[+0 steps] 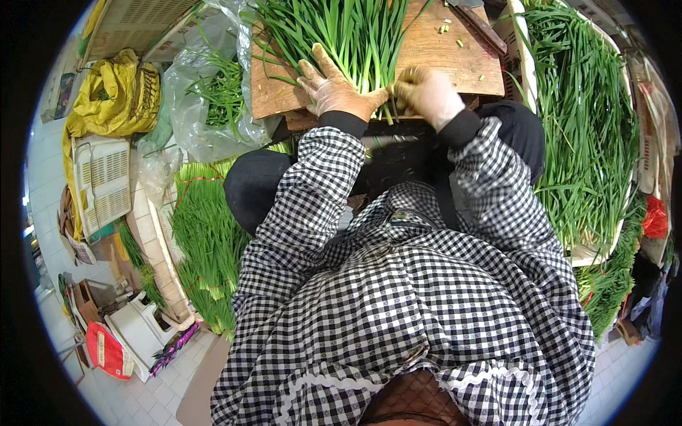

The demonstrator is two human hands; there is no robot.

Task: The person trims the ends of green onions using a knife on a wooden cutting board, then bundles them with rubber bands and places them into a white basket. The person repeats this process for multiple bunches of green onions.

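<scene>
A bunch of garlic chives [355, 42] lies on a wooden board [455, 60], leaves pointing away from me and pale stem ends at the near edge. My left hand [335, 89], in a thin pale glove, rests on the left side of the stems with its fingers spread and its thumb reaching across the ends. My right hand [430, 94], also gloved, is closed beside those stem ends. Its fingertips pinch near them, but what is between them is too small to make out. On the board's far right lies a knife [484, 30] with a dark brown handle.
Small cut pieces [445, 28] lie on the board. A crate of loose chives [579, 128] stands at my right. To the left are a clear plastic bag [181, 89] with greens, a yellow sack [114, 92] and tied chive bundles [209, 234]. A red bag [108, 349] lies lower left.
</scene>
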